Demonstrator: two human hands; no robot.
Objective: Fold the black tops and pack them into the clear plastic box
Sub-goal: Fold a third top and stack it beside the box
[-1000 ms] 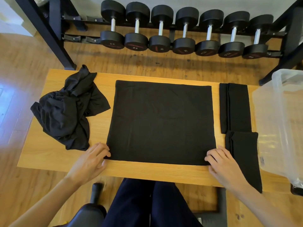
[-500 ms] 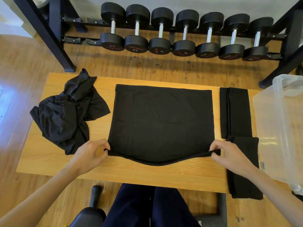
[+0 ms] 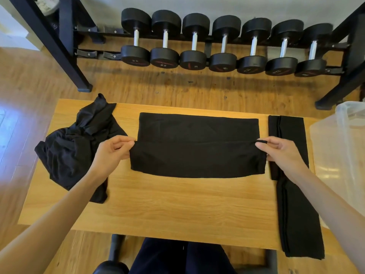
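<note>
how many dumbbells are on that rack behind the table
7, side by side in one row on the black rack beyond the table. None look hidden, though the rack's ends run out of frame.

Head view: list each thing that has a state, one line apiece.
Middle top: half folded, near edge lifted and carried toward the far edge.
Left hand: pinches the top's left corner.
Right hand: pinches the top's right corner.
Crumpled tops: unfolded heap, left on the table.
Far folded top: folded narrow, flat.
Near folded top: folded narrow, overhanging the table's near edge.
Plastic box: open, no tops visible inside.
</note>
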